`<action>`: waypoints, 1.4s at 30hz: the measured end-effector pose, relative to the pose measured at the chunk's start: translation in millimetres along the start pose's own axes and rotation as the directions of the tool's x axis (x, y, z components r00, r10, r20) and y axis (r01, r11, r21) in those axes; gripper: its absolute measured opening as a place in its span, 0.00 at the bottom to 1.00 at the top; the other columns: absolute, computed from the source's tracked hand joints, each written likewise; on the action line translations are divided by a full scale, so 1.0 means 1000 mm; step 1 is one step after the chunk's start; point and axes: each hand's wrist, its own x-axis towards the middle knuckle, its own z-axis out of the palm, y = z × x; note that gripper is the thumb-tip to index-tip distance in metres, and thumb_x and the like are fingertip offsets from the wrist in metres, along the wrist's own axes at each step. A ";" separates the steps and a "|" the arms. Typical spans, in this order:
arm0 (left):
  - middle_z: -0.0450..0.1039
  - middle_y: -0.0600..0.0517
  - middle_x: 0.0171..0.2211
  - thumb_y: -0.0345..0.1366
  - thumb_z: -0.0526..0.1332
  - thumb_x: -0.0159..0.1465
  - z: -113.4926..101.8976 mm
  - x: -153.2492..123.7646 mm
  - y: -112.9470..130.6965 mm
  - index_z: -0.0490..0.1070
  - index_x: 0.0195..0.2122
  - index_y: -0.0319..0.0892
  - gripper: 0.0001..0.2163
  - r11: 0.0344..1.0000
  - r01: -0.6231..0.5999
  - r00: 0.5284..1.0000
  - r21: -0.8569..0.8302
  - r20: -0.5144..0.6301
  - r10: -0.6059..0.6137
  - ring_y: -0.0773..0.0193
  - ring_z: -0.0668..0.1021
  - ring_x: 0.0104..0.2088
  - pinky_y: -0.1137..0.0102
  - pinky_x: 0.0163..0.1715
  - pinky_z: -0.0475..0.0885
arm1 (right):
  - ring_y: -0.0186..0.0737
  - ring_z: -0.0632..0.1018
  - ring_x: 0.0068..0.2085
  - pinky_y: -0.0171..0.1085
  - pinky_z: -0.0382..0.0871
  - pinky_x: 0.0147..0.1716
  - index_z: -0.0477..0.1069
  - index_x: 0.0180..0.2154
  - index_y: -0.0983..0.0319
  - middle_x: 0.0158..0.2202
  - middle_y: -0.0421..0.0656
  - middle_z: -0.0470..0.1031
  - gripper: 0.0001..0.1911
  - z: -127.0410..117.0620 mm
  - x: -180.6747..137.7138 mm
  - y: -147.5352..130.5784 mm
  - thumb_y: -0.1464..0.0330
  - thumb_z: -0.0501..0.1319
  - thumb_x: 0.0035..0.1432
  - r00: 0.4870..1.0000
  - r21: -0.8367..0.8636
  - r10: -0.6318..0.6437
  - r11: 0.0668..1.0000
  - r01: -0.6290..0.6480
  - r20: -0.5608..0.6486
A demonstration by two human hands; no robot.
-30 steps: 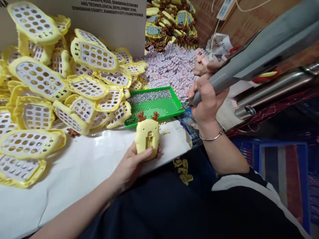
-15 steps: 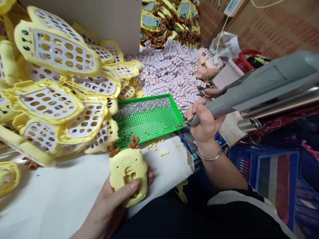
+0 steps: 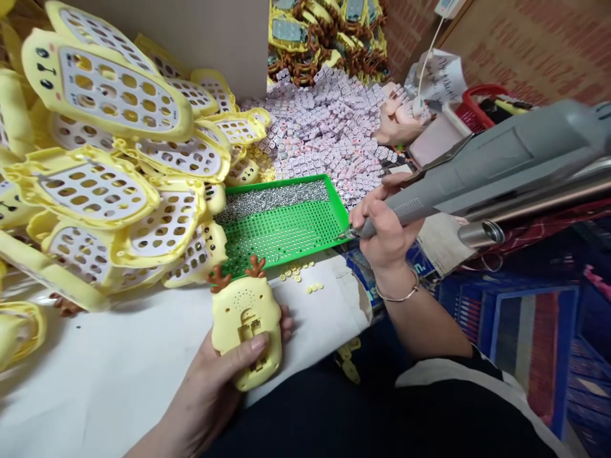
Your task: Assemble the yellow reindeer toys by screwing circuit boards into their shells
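My left hand (image 3: 224, 369) grips a yellow plastic toy phone (image 3: 248, 305) with brown antlers, its back facing up and the thumb lying over the battery recess. Screw holes and a speaker grille show on that back. My right hand (image 3: 389, 238) is wrapped round the front of a grey electric screwdriver (image 3: 472, 172); its tip points left, at the right end of a green perforated tray (image 3: 281, 257). Small silver screws (image 3: 281, 198) lie along the tray's far side. Tiny yellow pieces (image 3: 298, 272) are scattered between tray and toy.
Yellow front shells with white grids (image 3: 119, 95) are heaped at left. Behind the tray lies a pile of white button pads (image 3: 329, 121), with antlered yellow shells (image 3: 329, 32) beyond. A red basket (image 3: 482, 95) stands at back right. Blue crates (image 3: 529, 305) are at lower right.
The screwdriver and my right hand have shifted slightly left. The toy phone stays in my left hand, nearly in place, and the view has tilted a little.
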 end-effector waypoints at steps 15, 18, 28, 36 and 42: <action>0.80 0.41 0.40 0.32 0.70 0.50 -0.006 0.002 -0.006 0.71 0.46 0.35 0.22 0.990 -0.120 0.980 -0.068 0.154 0.129 0.53 0.82 0.38 0.65 0.40 0.79 | 0.30 0.62 0.17 0.35 0.60 0.18 0.61 0.38 0.53 0.22 0.31 0.58 0.16 0.031 -0.004 -0.066 0.55 0.63 0.51 0.993 -0.024 -0.116 0.993 0.116 0.025; 0.80 0.42 0.37 0.28 0.64 0.55 -0.005 0.002 -0.006 0.69 0.48 0.34 0.18 0.986 -0.121 0.978 -0.116 0.156 0.138 0.55 0.83 0.35 0.64 0.39 0.79 | 0.30 0.62 0.15 0.36 0.59 0.15 0.63 0.39 0.53 0.21 0.30 0.60 0.15 0.053 -0.026 -0.093 0.60 0.65 0.50 0.993 0.199 -0.056 0.979 0.035 0.102; 0.78 0.49 0.30 0.26 0.58 0.56 -0.009 0.010 -0.012 0.74 0.41 0.34 0.11 0.961 -0.149 0.950 -0.235 0.237 0.205 0.62 0.80 0.29 0.67 0.36 0.77 | 0.34 0.68 0.17 0.36 0.63 0.16 0.64 0.43 0.50 0.22 0.32 0.66 0.18 0.082 -0.100 -0.109 0.59 0.66 0.50 0.899 0.281 0.021 0.947 -0.158 0.436; 0.78 0.49 0.32 0.25 0.59 0.53 -0.010 0.008 -0.012 0.73 0.40 0.35 0.13 0.959 -0.173 0.933 -0.223 0.274 0.232 0.58 0.80 0.36 0.64 0.41 0.77 | 0.37 0.68 0.19 0.39 0.65 0.17 0.59 0.45 0.47 0.24 0.34 0.65 0.23 0.085 -0.108 -0.102 0.51 0.64 0.50 0.902 0.100 0.097 0.983 -0.153 0.421; 0.79 0.49 0.36 0.25 0.58 0.53 -0.009 0.009 -0.012 0.73 0.43 0.36 0.16 0.960 -0.166 0.941 -0.227 0.255 0.223 0.53 0.80 0.41 0.59 0.44 0.77 | 0.40 0.72 0.24 0.41 0.69 0.19 0.55 0.49 0.49 0.29 0.39 0.68 0.33 0.081 -0.112 -0.094 0.39 0.57 0.48 0.872 -0.131 0.196 0.980 -0.153 0.450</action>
